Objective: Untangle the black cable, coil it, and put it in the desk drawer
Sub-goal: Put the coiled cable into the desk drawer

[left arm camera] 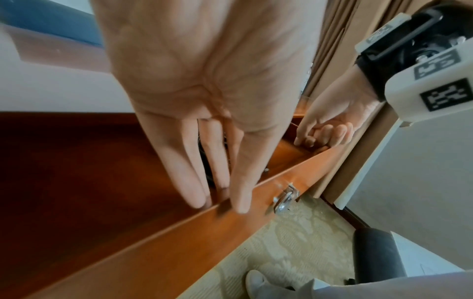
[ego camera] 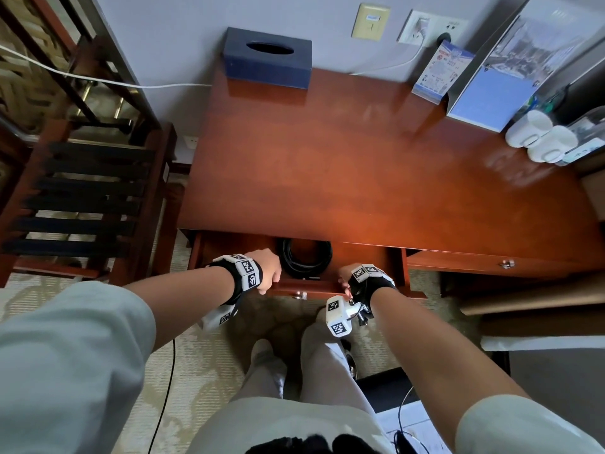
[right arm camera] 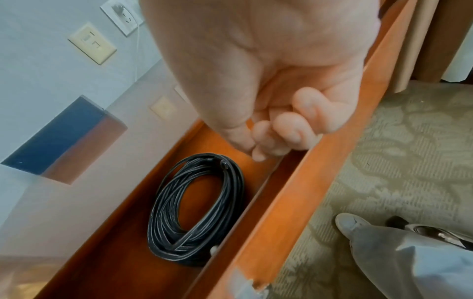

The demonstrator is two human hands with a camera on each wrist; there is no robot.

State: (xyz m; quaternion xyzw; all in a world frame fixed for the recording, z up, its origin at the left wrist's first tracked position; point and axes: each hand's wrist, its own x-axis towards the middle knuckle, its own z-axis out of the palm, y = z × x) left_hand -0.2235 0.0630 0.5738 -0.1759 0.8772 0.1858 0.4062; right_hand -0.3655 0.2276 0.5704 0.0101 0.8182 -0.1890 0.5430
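step in hand looks like closing the drawer (ego camera: pixel 294 286), cable already stowed. left hand (ego camera: pixel 266 268) at 9 o'clock of the front panel: fingers (left arm camera: pixel 239 172) straight and together, tips resting on the panel's top edge, holding nothing. right hand (ego camera: pixel 347 281) at 3 o'clock of the panel: fingers (right arm camera: pixel 289 129) curled over the same top edge, clamped on it. to do it well i'd push evenly from both sides so the drawer doesn't rack on its runners, and lift the fingers off the edge before it meets the tabletop (ego camera: pixel 360 178), pinch risk otherwise. handle (left arm camera: pixel 284 199) sits free between the hands, safer place to push.

black cable (right arm camera: pixel 194 210): neat multi-turn oval coil, lying flat on the drawer floor, centre of the drawer, just behind the front panel. no loose loop seen hanging over the edge; far side is hidden under the tabletop lip in the head view.
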